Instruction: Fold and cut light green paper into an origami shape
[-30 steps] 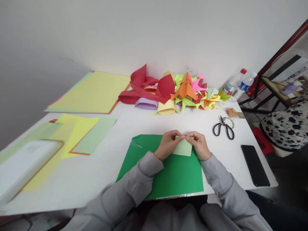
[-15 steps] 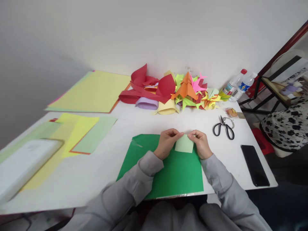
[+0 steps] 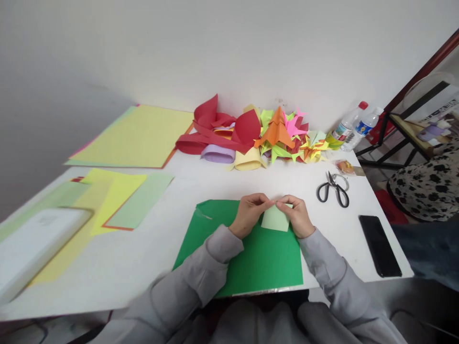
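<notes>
Your pale green paper square (image 3: 275, 221) stands out against a deep green sheet (image 3: 251, 260) and a white bench (image 3: 143, 267); your sleeves (image 3: 211, 263) are plain grey. You face red paper curls (image 3: 246, 130), a lilac paper ring (image 3: 218, 154), an orange paper figure (image 3: 277, 134), a black phone (image 3: 380, 246) and off-white fabric (image 3: 423, 188) patterned with black flowers.

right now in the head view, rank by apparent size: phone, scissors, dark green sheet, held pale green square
1. Dark green sheet
2. Phone
3. Scissors and pale green square: too alike to rank
</notes>
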Demonstrator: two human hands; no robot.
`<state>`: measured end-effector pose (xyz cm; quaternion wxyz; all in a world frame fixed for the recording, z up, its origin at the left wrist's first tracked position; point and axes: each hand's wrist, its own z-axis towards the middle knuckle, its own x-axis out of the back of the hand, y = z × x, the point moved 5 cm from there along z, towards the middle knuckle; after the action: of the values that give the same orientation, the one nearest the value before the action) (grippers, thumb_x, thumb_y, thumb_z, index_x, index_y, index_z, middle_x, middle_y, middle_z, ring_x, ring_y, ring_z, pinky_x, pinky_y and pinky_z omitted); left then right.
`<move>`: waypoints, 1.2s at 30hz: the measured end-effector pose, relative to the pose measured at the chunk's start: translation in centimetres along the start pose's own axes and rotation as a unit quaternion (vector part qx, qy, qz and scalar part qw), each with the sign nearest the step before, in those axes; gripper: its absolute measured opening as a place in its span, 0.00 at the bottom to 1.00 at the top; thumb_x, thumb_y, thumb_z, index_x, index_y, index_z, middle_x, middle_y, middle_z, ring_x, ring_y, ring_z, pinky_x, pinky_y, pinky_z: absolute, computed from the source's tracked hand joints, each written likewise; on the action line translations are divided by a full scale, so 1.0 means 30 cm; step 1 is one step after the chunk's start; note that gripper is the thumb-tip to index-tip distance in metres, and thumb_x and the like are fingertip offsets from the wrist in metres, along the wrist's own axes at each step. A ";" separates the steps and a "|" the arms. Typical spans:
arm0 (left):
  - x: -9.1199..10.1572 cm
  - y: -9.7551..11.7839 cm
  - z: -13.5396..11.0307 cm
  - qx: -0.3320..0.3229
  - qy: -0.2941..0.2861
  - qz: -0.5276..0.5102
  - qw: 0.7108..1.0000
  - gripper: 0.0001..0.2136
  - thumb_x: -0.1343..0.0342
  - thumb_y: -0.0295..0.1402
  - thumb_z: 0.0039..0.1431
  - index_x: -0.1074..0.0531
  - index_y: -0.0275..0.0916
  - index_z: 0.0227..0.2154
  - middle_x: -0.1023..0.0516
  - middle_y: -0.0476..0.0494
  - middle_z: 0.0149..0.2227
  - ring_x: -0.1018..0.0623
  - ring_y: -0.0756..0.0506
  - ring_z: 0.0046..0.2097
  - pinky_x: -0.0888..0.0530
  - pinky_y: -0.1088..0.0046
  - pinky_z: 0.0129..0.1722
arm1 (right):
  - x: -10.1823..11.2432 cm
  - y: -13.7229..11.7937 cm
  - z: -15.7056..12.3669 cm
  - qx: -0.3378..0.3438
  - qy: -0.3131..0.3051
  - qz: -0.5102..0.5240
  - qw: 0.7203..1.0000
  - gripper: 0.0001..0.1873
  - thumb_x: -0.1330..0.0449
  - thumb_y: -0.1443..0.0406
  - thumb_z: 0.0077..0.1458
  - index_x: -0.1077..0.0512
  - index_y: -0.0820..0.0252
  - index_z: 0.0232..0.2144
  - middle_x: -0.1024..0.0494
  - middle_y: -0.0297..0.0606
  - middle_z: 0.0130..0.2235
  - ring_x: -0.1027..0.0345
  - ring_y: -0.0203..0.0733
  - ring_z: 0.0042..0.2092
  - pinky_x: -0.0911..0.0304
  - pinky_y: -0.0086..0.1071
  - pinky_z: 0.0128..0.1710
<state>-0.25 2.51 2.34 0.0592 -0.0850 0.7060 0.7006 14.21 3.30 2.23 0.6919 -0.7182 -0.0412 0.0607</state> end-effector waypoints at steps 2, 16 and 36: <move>0.000 0.004 0.001 -0.001 0.001 0.000 1.000 0.15 0.34 0.41 0.41 0.30 0.37 0.14 0.34 0.52 0.17 0.38 0.52 0.23 0.40 0.75 0.23 | 0.004 -0.001 0.001 -0.007 0.009 0.006 1.000 0.10 0.31 0.58 0.41 0.25 0.59 0.21 0.24 0.32 0.24 0.34 0.38 0.28 0.38 0.33 0.32; 0.027 -0.016 0.016 0.030 0.045 -0.065 0.996 0.14 0.32 0.38 0.37 0.30 0.37 0.15 0.32 0.53 0.18 0.36 0.53 0.24 0.38 0.74 0.25 | 0.032 0.015 0.013 -0.043 0.030 0.104 0.993 0.14 0.28 0.61 0.34 0.29 0.59 0.15 0.29 0.29 0.19 0.41 0.33 0.23 0.43 0.29 0.24; 0.043 -0.002 0.025 0.054 0.055 -0.106 0.991 0.12 0.31 0.35 0.35 0.30 0.37 0.14 0.33 0.53 0.18 0.38 0.54 0.22 0.41 0.75 0.22 | 0.034 0.015 0.007 -0.021 -0.013 0.100 0.995 0.08 0.30 0.60 0.42 0.23 0.58 0.23 0.28 0.30 0.20 0.40 0.33 0.22 0.45 0.30 0.26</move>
<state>-1.52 3.21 2.01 0.0990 -0.1945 0.7322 0.6452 15.18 3.63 1.76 0.6667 -0.7322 0.0208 0.1378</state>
